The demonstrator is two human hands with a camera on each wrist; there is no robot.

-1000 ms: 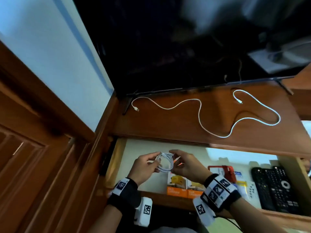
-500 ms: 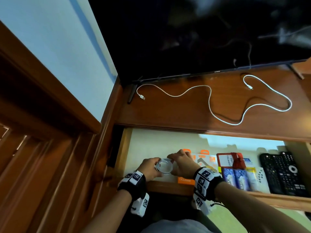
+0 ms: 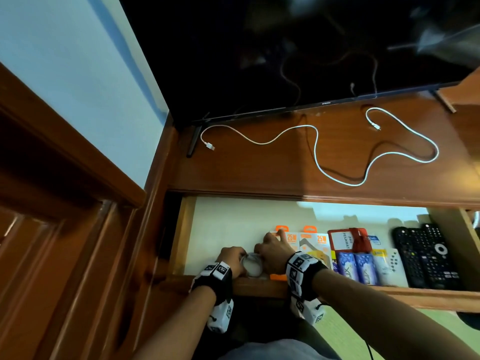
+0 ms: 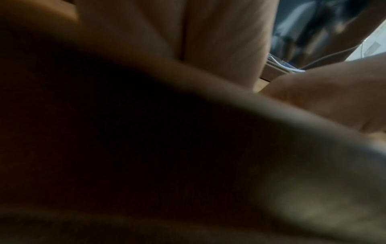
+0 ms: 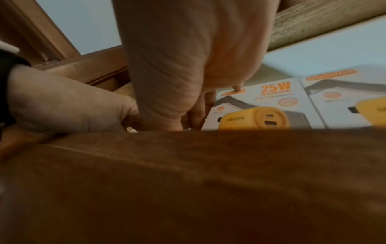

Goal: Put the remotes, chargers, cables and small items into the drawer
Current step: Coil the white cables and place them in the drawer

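A small coil of white cable (image 3: 251,266) sits low at the front left of the open drawer (image 3: 228,222). My left hand (image 3: 231,257) curls round its left side and my right hand (image 3: 273,251) pinches its right side, with one fingertip on a charger box (image 3: 291,240). In the right wrist view my right hand (image 5: 188,66) points down beside that charger box (image 5: 261,105) and my left hand (image 5: 69,107) is curled next to it. A long white cable (image 3: 317,152) lies loose on the wooden top. The left wrist view is dark and blurred.
The drawer also holds a second charger box (image 3: 315,245), a red pouch (image 3: 349,242), blue packs (image 3: 355,266), a white remote (image 3: 391,266) and black remotes (image 3: 426,253). A television (image 3: 285,48) stands at the back of the wooden top (image 3: 259,172).
Both hands have lowered the coiled cable from above the drawer down to its floor at the front left, beside the charger boxes. The view has tilted.
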